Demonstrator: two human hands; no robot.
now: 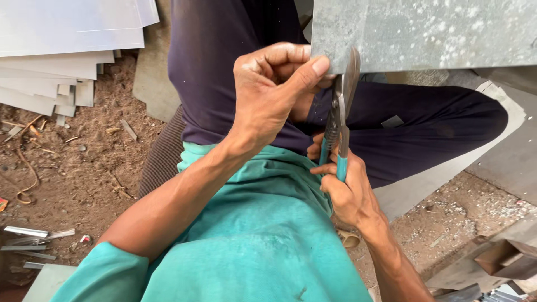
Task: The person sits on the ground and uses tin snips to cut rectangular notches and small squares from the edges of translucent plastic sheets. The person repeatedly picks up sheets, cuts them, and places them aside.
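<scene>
left hand [268, 92] on metal sheet [425, 33] edge, snips [340, 120] in right hand [347, 187]

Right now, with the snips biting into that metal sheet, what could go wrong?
The left hand pinches the galvanised sheet right beside the snip blades, so a slip could likely nick the thumb. The cut edge sits above the person's lap, and bare hands may catch on it. The right hand works the teal handles one-handed, so the sheet might twist.

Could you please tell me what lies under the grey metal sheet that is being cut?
Under the metal sheet show the snips, the left hand's fingers and dark trousers. The sheet covers whatever lies farther back.
</scene>
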